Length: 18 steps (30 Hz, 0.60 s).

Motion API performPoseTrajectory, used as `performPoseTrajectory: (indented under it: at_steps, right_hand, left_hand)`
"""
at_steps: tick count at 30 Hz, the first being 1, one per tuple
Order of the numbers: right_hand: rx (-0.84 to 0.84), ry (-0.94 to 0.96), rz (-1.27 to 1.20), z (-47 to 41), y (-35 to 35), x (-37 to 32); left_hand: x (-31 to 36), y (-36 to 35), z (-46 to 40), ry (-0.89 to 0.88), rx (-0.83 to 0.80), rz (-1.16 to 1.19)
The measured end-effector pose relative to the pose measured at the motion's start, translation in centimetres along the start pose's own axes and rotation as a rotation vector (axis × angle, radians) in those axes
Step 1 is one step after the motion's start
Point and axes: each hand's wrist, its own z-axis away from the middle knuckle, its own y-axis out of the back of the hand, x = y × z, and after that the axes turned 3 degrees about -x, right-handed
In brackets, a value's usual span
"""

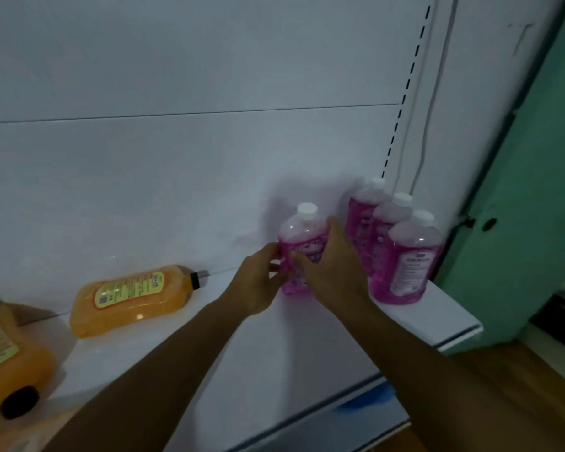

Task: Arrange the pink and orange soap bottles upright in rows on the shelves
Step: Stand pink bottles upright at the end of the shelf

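Both hands grasp one pink bottle (302,249) standing upright on the shelf (444,316): the left hand (258,282) pinches its left side, the right hand (331,265) wraps its front, apparently curled, though blur hides the fingertips. Just to the right, three pink bottles (408,259) stand in a row running back to the wall. Nudging the held bottle sideways could knock that row over, since they stand close together. Two orange bottles (131,298) lie on their sides to the left, one (7,363) near the shelf edge, where it might roll off. All hold coloured liquid soap, caps on.
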Motion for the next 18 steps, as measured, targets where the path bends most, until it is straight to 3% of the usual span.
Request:
performPoseTrajectory:
  at_steps: [11,18]
  right_hand:
    - [0.058,0.008,-0.009,-1.7,1.6,2.9]
    - [0.222,0.306,0.062,0.6,-0.2,-0.4]
  left_hand:
    - [0.1,-3.2,-3.5,0.014,-0.05,-0.007]
    - [0.3,-0.6,-1.1,0.073,-0.06,-0.172]
